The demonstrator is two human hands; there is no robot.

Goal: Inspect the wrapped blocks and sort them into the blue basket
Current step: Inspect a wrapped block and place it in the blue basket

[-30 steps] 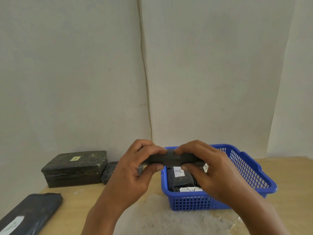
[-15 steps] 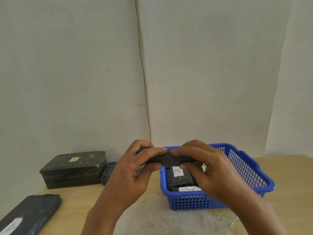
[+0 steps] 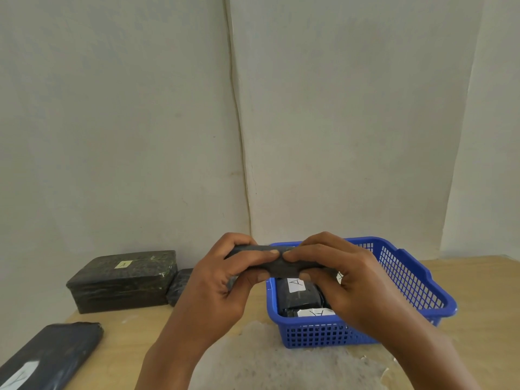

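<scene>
Black wrapped block (label unseen) mostly hidden by both gripping hands.

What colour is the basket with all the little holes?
Blue. The basket shows clearly in the head view.

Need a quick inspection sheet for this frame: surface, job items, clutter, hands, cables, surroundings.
Surface: wooden table, a pale speckled sheet at its near edge.
Job's things: held block above the blue basket; labelled blocks in basket; large block, small block and flat package on the table.
Clutter: nothing seen.
Grippers: left hand and right hand grip the held block at either end.
Cables: nothing seen.
Surroundings: plain wall, vertical seam.
</scene>
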